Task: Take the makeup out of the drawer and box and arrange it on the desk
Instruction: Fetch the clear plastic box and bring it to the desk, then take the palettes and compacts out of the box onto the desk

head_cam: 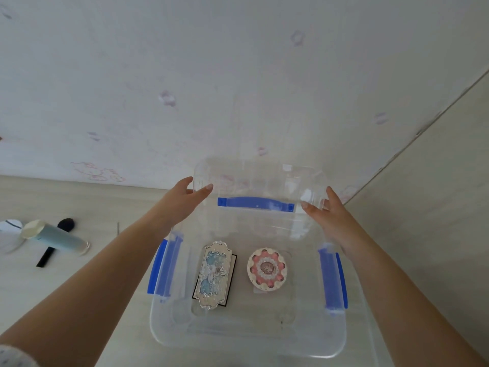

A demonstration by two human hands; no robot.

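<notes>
A clear plastic box (185, 337) with blue side clips stands on the desk in front of me. Inside lie an ornate silver-and-blue palette (213, 274) on a dark flat case, and a round pink-and-cream compact (267, 268). The clear lid (259, 181) with a blue handle is raised upright behind the box. My left hand (185, 200) grips the lid's left edge. My right hand (328, 215) grips its right edge.
At the far left of the desk lie a pale blue tube (57, 238) with a cream cap, a black makeup brush (57, 241) under it, and part of a white round object (10, 231). A patterned wall rises behind; a side panel stands at right.
</notes>
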